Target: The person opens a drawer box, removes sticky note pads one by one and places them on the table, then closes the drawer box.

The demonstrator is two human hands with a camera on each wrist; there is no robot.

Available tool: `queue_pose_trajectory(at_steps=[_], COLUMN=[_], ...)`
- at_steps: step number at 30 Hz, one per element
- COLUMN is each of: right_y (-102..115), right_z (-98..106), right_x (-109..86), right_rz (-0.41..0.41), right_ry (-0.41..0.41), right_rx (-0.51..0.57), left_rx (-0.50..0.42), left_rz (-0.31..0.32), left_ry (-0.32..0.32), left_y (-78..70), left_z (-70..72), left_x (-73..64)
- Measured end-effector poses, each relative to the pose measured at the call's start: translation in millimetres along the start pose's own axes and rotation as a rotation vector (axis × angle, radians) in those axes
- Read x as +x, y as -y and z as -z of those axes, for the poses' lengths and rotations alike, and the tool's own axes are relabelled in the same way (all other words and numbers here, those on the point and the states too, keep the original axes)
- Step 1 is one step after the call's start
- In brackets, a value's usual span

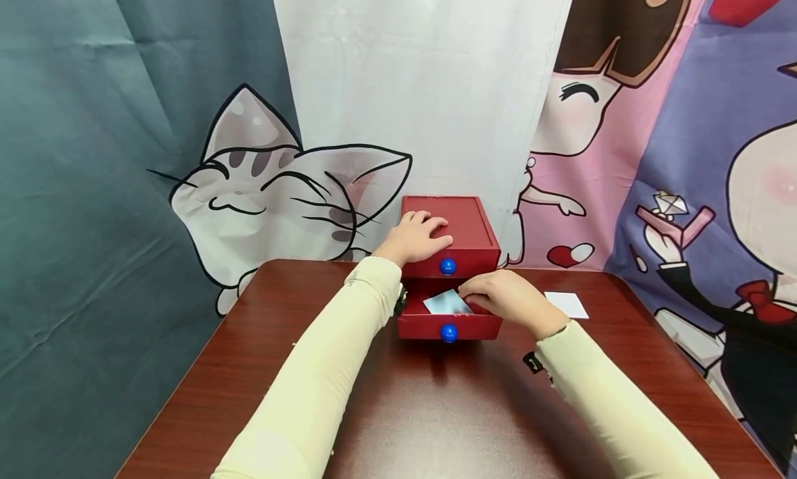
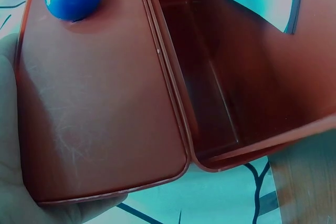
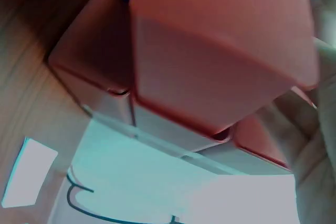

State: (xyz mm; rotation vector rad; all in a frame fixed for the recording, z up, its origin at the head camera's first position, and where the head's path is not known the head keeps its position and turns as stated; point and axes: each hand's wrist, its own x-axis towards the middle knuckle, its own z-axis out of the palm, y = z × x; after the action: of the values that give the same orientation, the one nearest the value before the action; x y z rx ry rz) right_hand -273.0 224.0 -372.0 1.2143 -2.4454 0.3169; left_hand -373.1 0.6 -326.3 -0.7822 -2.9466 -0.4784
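Note:
A red drawer cabinet stands at the back of the table, its upper drawer front flush with the body. Below that, a drawer with a blue knob is pulled out. My left hand lies on the cabinet's top near the left edge, fingers spread and relaxed. Over the right part of the pulled-out drawer, my right hand reaches down with bent fingers and pinches the right edge of a pale blue-white card. That card slants inside the drawer; its upper part is cut off in the left wrist view.
A white card lies on the brown table to the right of the cabinet. In the right wrist view, a lower drawer front sits beneath the pulled-out drawer. A cartoon-printed curtain hangs close behind the table.

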Motion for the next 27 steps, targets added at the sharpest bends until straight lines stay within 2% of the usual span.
queue_pose_trajectory(at_steps=[3, 7, 13, 16, 23, 27], right_y=[-11, -20, -26, -25, -20, -18], right_z=[-3, -11, -24, -28, -31, -32], right_x=[8.5, 17.2, 25.6, 28.1, 31.6, 33.9], right_rz=[-0.017, -0.002, 0.066, 0.069, -0.005, -0.016], right_ry=[0.157, 0.266, 0.353, 0.393, 0.45, 0.466], right_rx=[0.092, 0.144, 0.126, 0.137, 0.166, 0.142], left_rx=[0.007, 0.012, 0.008, 0.008, 0.007, 0.006], left_rz=[0.006, 0.001, -0.005, -0.004, -0.001, 0.005], left_ry=[-0.003, -0.003, 0.001, 0.004, 0.004, 0.002], left_y=[0.1, -0.1, -1.9, -2.2, -1.9, -2.5], left_z=[1.0, 0.9, 1.0, 1.0, 0.8, 2.6], left_x=[-0.5, -0.5, -1.6, -1.7, -1.1, -1.4])
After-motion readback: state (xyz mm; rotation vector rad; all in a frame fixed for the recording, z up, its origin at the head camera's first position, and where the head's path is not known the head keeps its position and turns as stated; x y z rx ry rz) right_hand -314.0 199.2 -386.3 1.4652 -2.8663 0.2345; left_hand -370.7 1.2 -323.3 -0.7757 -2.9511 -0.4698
